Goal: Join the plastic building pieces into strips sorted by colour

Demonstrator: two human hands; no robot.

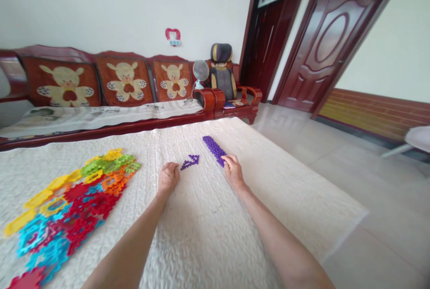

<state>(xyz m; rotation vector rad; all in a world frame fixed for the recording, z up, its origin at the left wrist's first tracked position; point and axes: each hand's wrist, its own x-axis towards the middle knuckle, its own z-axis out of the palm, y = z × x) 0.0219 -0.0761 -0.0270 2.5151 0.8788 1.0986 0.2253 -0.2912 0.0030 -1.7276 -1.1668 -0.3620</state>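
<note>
My right hand (234, 171) pinches the near end of a long purple strip (213, 148), which looks like bumpy, notched plastic pieces lined up together. The strip lies slantwise on a white quilted cover (204, 226). To its left is a small purple openwork piece (191, 161) with knobbed edges, roughly triangular. My left hand (169, 177) is closed beside that piece, fingertips at its left end. Whether the fingertips touch it, or hold something else, is hidden.
A spread of notched plastic pieces (89, 206) in red, blue, yellow, green and orange covers the left side. Behind the covered surface stands a wooden sofa (161, 122) with bear cushions (128, 80), a small fan (200, 71) and a chair with a massage pad (223, 80).
</note>
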